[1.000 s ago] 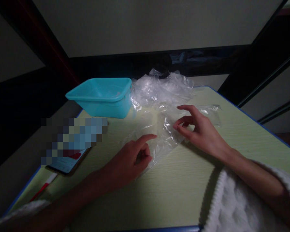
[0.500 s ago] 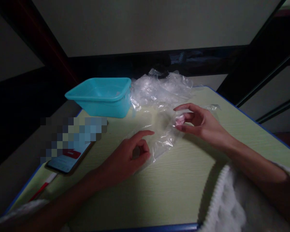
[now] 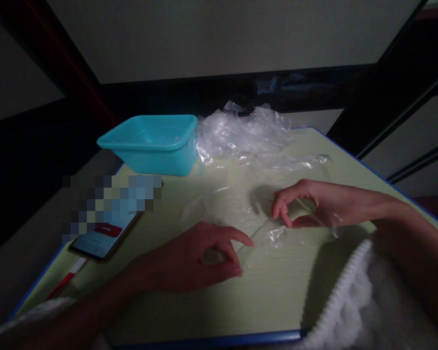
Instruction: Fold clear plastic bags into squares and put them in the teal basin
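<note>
A thin clear plastic bag [image 3: 241, 204] lies flat on the pale green table [image 3: 270, 296] between my hands. My left hand [image 3: 200, 260] rests on the bag's near left corner, forefinger and thumb pressed on the film. My right hand [image 3: 306, 204] arches over the bag's right end, fingers curled down and pinching the plastic against the thumb. A white knitted sleeve [image 3: 354, 301] covers my right forearm near the table's front edge.
A turquoise plastic tub [image 3: 153, 143] stands at the back left. A heap of crumpled clear bags [image 3: 241, 131] lies behind the flat one. A phone with a lit screen [image 3: 102, 238] and a red-and-white pen [image 3: 63, 284] lie at the left edge.
My right hand has dropped from a raised pinch to the table and drawn the bag nearer. My left hand slid right and forward along the bag's edge.
</note>
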### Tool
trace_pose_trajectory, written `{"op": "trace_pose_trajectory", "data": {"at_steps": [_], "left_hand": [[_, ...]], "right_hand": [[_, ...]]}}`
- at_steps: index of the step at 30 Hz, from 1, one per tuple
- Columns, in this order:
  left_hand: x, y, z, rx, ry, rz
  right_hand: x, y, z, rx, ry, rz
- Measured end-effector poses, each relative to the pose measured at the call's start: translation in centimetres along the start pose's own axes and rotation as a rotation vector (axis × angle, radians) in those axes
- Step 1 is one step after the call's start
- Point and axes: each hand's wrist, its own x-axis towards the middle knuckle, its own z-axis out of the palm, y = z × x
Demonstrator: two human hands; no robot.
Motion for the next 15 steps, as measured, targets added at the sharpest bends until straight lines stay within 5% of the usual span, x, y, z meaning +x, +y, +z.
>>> {"op": "trace_pose_trajectory", "data": {"at_steps": [10, 15], "left_hand": [[-0.03, 0.12, 0.04, 0.01, -0.036, -0.028], [0.26, -0.23, 0.14, -0.079, 0.111, -0.071]], "right_hand": [[-0.66, 0.42, -0.19, -0.098, -0.121, 0.06], [-0.93, 0.09, -0.31, -0.127, -0.113, 0.019]]}}
